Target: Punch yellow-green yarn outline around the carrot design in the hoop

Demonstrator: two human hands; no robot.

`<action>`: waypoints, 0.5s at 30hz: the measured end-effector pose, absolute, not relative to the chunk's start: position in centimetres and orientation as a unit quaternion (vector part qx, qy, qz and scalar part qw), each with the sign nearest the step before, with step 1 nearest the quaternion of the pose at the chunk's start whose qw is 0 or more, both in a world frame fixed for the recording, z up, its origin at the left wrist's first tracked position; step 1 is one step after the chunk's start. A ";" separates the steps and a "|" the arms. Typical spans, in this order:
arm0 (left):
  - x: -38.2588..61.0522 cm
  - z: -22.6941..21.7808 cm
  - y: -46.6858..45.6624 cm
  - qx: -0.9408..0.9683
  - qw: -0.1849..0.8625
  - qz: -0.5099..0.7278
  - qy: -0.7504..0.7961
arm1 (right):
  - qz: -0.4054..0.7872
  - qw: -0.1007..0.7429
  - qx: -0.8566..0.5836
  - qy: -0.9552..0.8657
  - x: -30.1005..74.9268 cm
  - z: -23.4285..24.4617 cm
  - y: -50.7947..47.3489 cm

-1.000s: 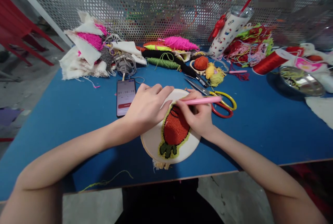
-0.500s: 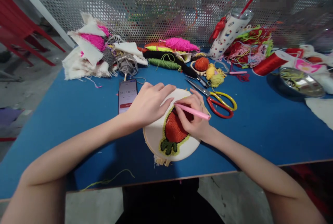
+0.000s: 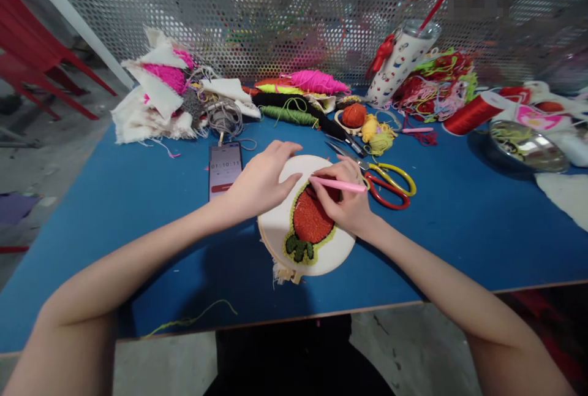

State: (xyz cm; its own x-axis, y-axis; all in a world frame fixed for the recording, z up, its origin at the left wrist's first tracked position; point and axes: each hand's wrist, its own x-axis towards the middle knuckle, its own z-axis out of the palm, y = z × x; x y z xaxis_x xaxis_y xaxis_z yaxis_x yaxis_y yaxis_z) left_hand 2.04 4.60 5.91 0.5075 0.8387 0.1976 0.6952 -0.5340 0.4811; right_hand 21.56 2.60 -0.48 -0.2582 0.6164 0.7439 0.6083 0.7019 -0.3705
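Observation:
A round embroidery hoop [image 3: 280,233] with white cloth lies on the blue table [image 3: 459,224]. A tufted red carrot [image 3: 309,219] with green leaves and a yellow-green outline fills its middle. My left hand [image 3: 260,180] rests on the hoop's upper left edge, fingers curled over the rim. My right hand [image 3: 345,200] pinches a pink punch needle [image 3: 339,184], its tip at the carrot's top edge.
A phone [image 3: 225,167] showing a timer lies left of the hoop. Yellow- and red-handled scissors [image 3: 388,182] lie just right of my right hand. Yarn skeins, cloth scraps, a red thread spool [image 3: 473,114], a patterned cup [image 3: 399,62] and a metal bowl [image 3: 528,148] line the back.
My right hand has shifted the pink needle along the carrot's top edge and tilted it flatter. The hoop has turned slightly under my left hand.

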 end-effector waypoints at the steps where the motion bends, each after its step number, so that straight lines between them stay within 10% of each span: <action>1: 2.1 5.9 4.4 0.863 0.144 0.176 0.451 | 0.008 0.465 -0.386 -0.797 21.7 -0.5 2.7; 15: 2.9 6.7 2.4 0.880 -0.056 -0.067 0.467 | -0.020 0.274 -0.379 -0.884 26.1 -0.6 6.2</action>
